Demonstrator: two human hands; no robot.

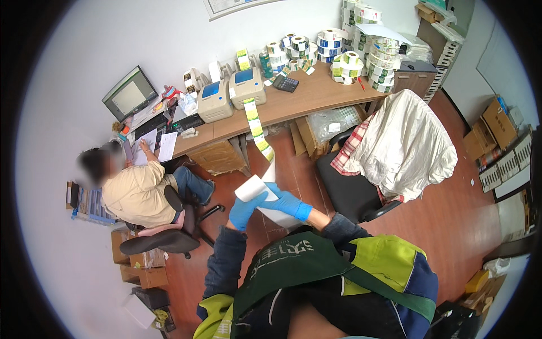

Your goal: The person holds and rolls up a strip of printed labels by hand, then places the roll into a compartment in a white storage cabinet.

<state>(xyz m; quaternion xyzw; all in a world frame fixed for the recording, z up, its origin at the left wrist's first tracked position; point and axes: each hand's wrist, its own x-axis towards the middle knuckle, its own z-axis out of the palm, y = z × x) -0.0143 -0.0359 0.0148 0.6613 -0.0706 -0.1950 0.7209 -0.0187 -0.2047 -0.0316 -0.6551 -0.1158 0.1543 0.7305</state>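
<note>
Both my hands wear blue gloves and meet in front of my dark green apron. My left hand [244,211] is closed on a flat white fold of label strip [252,188]. Close against it on the right, my right hand [289,205] grips the same strip near the fold; its fingertips are partly hidden. A run of yellow-green and white labels [256,129] hangs from the right-hand label printer [247,88] over the desk edge and twists to its white back near my hands. More white strip [279,217] hangs below my hands.
A second label printer [214,103] stands beside the first on the wooden desk [316,85]. Label rolls [346,69] are stacked along the wall, near a calculator [285,83]. At left a seated person [138,192] writes by a monitor [130,93]. An office chair [353,186] draped with white cloth stands right.
</note>
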